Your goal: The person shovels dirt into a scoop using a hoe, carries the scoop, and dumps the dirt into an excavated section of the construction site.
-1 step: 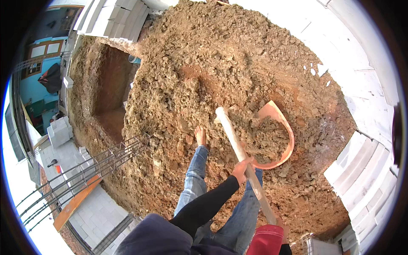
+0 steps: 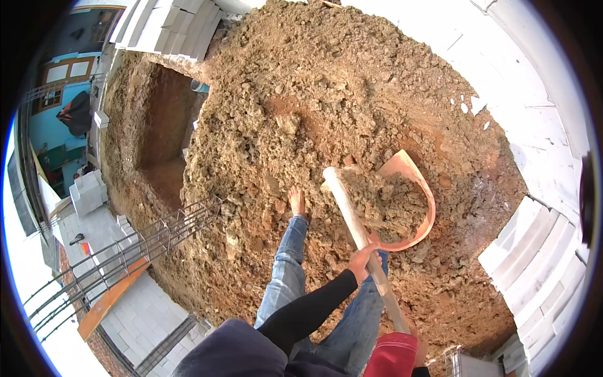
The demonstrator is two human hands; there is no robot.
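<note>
My left hand [image 2: 362,261], below a black sleeve, is wrapped round the middle of a long wooden tool handle [image 2: 349,210]. My right hand [image 2: 419,344], beside a red cuff, grips its near end and is partly hidden. The handle's pale far end is over the loose soil [image 2: 251,125]; no tool head can be made out. Just right of the handle lies an orange scoop-shaped carrier [image 2: 429,200] with a curved rim and soil inside. My bare left foot [image 2: 297,200] stands on the soil, left of the handle.
A deep trench [image 2: 166,119] opens at the left, with a steel rebar cage [image 2: 169,234] jutting toward its near end. Pale blocks [image 2: 166,28] are stacked at the far left, and more blocks [image 2: 534,251] stand at the right. A white wall [image 2: 502,75] curves along the right.
The handle's far end has shifted slightly right and toward me. My left hand has moved slightly with it, while the orange carrier stays in place.
</note>
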